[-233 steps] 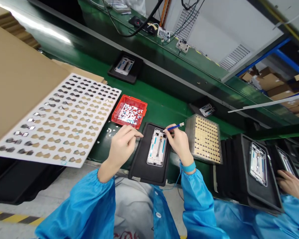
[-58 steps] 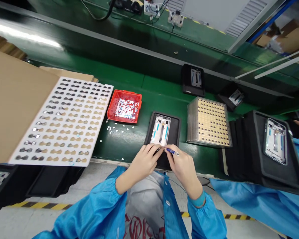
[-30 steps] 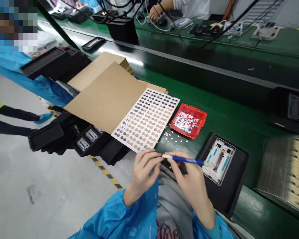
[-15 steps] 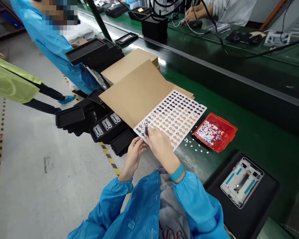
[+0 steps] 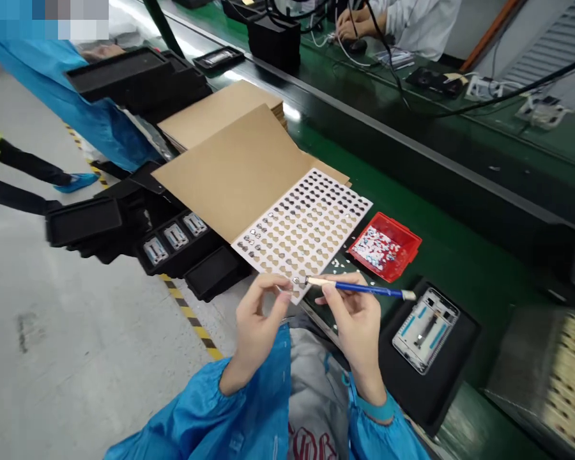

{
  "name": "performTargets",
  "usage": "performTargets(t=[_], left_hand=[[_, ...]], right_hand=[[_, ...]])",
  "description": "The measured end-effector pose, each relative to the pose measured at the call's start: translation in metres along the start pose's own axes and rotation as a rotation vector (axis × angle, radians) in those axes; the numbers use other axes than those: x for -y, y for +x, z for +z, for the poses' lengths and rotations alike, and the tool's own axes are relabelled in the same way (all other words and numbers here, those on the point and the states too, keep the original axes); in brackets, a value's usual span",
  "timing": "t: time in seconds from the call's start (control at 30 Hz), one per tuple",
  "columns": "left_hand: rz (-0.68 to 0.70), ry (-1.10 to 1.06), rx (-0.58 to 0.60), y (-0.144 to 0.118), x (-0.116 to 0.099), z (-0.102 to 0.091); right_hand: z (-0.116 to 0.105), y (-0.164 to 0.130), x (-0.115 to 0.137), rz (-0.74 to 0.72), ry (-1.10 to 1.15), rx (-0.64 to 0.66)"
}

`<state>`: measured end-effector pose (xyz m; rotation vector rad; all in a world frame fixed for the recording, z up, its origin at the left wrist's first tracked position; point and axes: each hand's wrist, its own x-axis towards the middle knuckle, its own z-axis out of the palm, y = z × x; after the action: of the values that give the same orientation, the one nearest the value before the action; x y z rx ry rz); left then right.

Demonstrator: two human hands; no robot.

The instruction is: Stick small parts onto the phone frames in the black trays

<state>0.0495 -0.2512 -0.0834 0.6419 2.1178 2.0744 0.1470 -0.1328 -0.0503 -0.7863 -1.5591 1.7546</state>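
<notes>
Where the two hands meet above the near edge of the green worktop (image 5: 460,268), the entry runs as follows; right hand (image 5: 357,319): fingers closed on a blue-shafted pick tool (image 5: 359,289), held nearly level, its pale tip pointing left and its far end reaching over the black tray (image 5: 450,370); left hand (image 5: 256,319): thumb and forefinger pinched together just beside the tool tip, with a tiny part (image 5: 294,282) between tip and fingertips, too small to tell which of them holds it; both hands hover just in front of the near corner of the white perforated sheet (image 5: 306,223), which lies on a brown cardboard sheet (image 5: 230,169) and carries rows of small dark parts along its left and far rows, the nearer cells showing bare.

Adjacent items: red tray (image 5: 386,246) holding small scraps, just right of the white sheet; loose white scraps on the worktop between them; black tray to the right of the hands, holding a white phone frame (image 5: 426,329) with blue strips; a stack of perforated metal plates (image 5: 546,390) at the far right edge; stacked black trays (image 5: 138,223) to the left, some holding small frames; another person's hands (image 5: 349,25) across the worktop; a person in a blue smock (image 5: 67,108) at the far left.
</notes>
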Motion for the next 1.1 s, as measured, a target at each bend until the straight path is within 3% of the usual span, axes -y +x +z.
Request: performTargets(t=[0.1, 0.27, 0.33, 0.43, 0.5, 0.6, 0.7, 0.8, 0.93, 1.1], left_hand=[[-0.098, -0.16, 0.24, -0.016, -0.017, 0.032], [-0.285, -0.281, 0.503, -0.036, -0.022, 0.078], [-0.327, -0.307, 0.62, -0.042, -0.022, 0.091], [-0.367, -0.318, 0.79, -0.052, -0.02, 0.108], [-0.332, -0.284, 0.872, -0.059, -0.017, 0.119], [-0.216, -0.228, 0.931, -0.07, -0.011, 0.133], [-0.136, -0.225, 0.927, -0.073, -0.009, 0.14], [-0.035, -0.179, 0.84, -0.059, -0.012, 0.141], [0.215, 0.014, 0.641, -0.022, -0.017, 0.146], [0.598, 0.259, 0.415, 0.015, -0.006, 0.167]], right_hand=[[-0.025, -0.028, 0.003, -0.133, -0.115, -0.182], [-0.068, -0.069, 0.002, -0.371, -0.399, -0.368], [-0.087, -0.081, 0.004, -0.355, -0.416, -0.405], [-0.119, -0.088, 0.011, -0.202, -0.329, -0.44], [-0.143, -0.084, 0.013, -0.099, -0.322, -0.486], [-0.182, -0.062, 0.008, -0.068, -0.42, -0.588], [-0.212, -0.033, -0.005, -0.085, -0.568, -0.608], [-0.229, -0.013, -0.016, -0.059, -0.783, -0.582], [-0.237, -0.006, -0.019, 0.015, -1.086, -0.547], [-0.237, -0.004, -0.015, 0.053, -1.272, -0.452]])
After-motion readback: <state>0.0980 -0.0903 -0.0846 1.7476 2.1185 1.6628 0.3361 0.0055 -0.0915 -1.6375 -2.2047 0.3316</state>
